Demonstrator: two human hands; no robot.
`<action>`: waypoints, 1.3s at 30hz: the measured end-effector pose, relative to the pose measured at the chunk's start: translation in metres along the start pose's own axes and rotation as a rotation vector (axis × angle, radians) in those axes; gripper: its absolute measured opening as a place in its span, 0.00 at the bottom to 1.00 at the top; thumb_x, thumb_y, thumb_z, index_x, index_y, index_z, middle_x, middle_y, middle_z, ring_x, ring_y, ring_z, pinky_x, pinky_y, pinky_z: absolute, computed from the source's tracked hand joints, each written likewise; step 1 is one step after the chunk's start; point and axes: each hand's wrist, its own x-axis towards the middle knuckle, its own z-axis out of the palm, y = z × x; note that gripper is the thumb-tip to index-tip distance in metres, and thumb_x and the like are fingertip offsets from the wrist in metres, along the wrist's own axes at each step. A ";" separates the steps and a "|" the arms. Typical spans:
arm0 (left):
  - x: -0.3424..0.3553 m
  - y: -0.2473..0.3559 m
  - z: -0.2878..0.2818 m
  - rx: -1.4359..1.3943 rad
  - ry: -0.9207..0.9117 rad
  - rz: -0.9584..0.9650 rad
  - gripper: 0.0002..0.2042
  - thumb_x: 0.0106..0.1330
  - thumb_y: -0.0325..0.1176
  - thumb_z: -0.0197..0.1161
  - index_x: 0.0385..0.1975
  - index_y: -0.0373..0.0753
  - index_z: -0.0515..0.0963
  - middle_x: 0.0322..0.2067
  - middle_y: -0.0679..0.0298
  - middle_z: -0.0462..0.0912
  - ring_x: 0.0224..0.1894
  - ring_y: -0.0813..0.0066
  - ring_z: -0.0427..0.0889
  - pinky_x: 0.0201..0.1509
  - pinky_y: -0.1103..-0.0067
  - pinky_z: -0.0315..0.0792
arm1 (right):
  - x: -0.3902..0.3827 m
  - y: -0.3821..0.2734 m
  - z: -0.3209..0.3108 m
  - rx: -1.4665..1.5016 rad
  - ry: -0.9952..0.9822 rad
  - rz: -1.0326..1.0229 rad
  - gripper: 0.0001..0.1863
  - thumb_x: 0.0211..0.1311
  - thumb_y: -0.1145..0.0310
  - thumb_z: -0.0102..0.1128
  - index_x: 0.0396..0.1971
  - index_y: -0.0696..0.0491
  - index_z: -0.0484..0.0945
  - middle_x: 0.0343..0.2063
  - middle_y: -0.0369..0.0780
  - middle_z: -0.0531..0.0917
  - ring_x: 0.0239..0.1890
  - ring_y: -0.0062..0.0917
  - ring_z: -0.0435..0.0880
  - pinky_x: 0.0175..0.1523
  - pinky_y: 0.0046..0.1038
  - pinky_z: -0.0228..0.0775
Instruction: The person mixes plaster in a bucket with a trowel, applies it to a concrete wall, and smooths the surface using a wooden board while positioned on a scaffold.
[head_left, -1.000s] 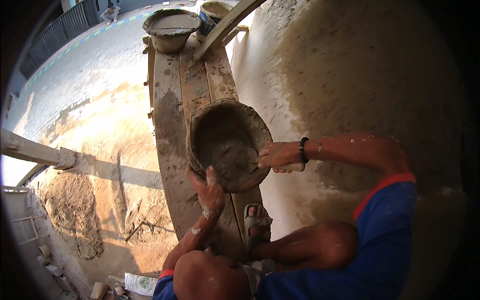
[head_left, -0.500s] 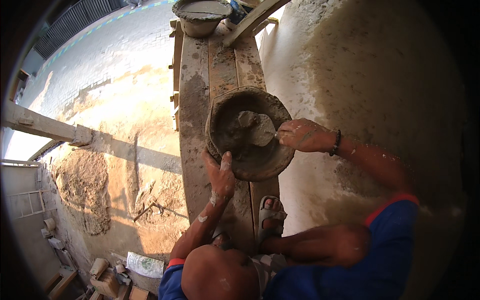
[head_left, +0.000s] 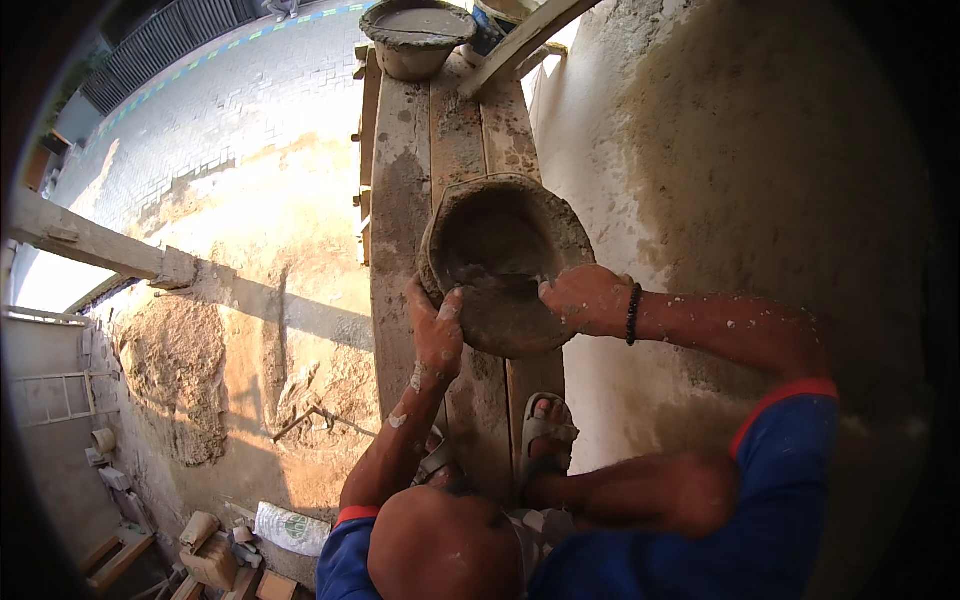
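A round, mud-caked basin [head_left: 575,215] is over the wooden planks in front of me, with wet grey mortar [head_left: 500,315] inside. My left hand [head_left: 437,325] grips its near left rim, thumb over the edge and fingers on the outer wall. At the right rim, my right hand [head_left: 592,300] is closed, knuckles up and thumb toward the mortar. What its fingers hold is hidden; a dark straight edge shows in the mortar beside them. Both hands and forearms are spotted with dried mortar.
My sandalled feet [head_left: 548,435] are on the plank platform [head_left: 400,180]. A second basin [head_left: 410,65] of grey mix stands at its far end, beside a slanting wooden brace [head_left: 530,45]. A partly wet plastered wall [head_left: 740,190] rises on the right. Ground lies below left, with a sand heap [head_left: 175,375].
My right hand has moved nearer along the basin's right rim. The mortar-covered slab beside its fingers no longer shows, and the mortar lies lower. My left hand keeps its hold.
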 end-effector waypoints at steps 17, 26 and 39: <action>0.005 0.005 0.021 -0.077 0.042 0.027 0.22 0.56 0.22 0.57 0.51 0.30 0.62 0.46 0.55 0.72 0.49 0.68 0.71 0.58 0.74 0.63 | 0.044 0.049 -0.043 -0.272 -0.272 0.027 0.10 0.49 0.69 0.54 0.32 0.51 0.81 0.28 0.43 0.84 0.34 0.36 0.84 0.38 0.37 0.77; -0.011 0.004 0.027 -0.126 0.078 0.091 0.25 0.58 0.22 0.54 0.56 0.29 0.58 0.48 0.53 0.68 0.52 0.67 0.68 0.60 0.74 0.61 | 0.024 0.059 -0.033 0.604 -0.680 0.315 0.13 0.60 0.58 0.55 0.26 0.53 0.73 0.13 0.37 0.74 0.14 0.25 0.73 0.20 0.30 0.68; -0.014 -0.003 0.024 -0.106 0.114 0.072 0.24 0.58 0.21 0.52 0.56 0.30 0.58 0.48 0.54 0.69 0.52 0.67 0.70 0.59 0.74 0.63 | -0.006 0.018 -0.008 1.292 -0.461 0.487 0.19 0.64 0.50 0.52 0.38 0.54 0.73 0.18 0.36 0.75 0.16 0.18 0.76 0.19 0.23 0.72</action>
